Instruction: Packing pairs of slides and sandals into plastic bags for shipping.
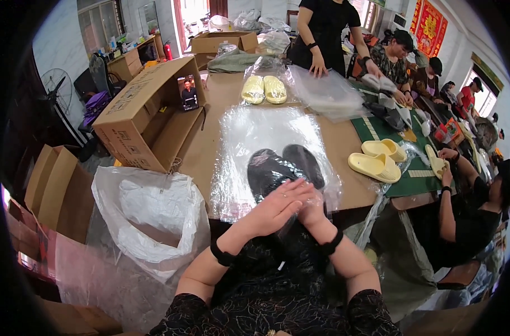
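A pair of black slippers [262, 172] lies in a clear plastic bag at the table's near edge, on a stack of flat clear bags [266, 126]. My left hand [280, 203] rests across the bagged slippers, fingers stretched out and flat, crossing over my right hand. My right hand [312, 208] is at the near end of the same bag; its fingers are mostly hidden beneath the left, so their grip cannot be made out. Beyond the stack sits a pair of pale yellow slippers [264, 89] in clear plastic.
An open cardboard box [134, 120] with a phone [188, 93] at its edge stands left. Below it is a white plastic sack [154, 224]. Yellow slippers [378, 162] lie right, by a green mat [414, 187]. Co-workers handle bags and slippers at the far and right sides.
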Tool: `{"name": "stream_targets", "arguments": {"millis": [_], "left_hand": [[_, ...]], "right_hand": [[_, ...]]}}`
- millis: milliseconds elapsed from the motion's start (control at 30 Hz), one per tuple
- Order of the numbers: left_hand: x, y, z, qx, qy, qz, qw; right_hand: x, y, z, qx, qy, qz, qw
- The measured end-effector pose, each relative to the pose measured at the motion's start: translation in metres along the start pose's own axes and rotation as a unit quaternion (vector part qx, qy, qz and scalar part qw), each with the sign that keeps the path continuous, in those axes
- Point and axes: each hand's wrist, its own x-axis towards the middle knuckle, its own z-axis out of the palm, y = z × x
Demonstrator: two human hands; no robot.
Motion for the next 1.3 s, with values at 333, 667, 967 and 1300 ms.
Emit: {"name": "stream_targets", "arguments": {"millis": [333,667,967,1300], "left_hand": [[-0.019,-0.009,-0.011,-0.037,-0.056,0.016,0.998],[-0.034,-0.053,-0.040,-0.009,0.087,-0.058,0.994],[-0.041,-0.135,-0.019,0.224,0.184,-0.183,0.939],[-0.048,-0.136,-0.008,0.261,0.200,-0.160,0.931]], "right_hand": [[0.097,-0.015,0.027,-0.368,-0.007,0.112,0.923],[0.031,-0.025,0.014,-0.284,-0.011,-0.064,0.957],[-0.019,-0.178,-0.077,0.120,-0.422,0.073,0.896],[0.048,-0.138,-0.086,-0.197,0.008,0.064,0.978]]}}
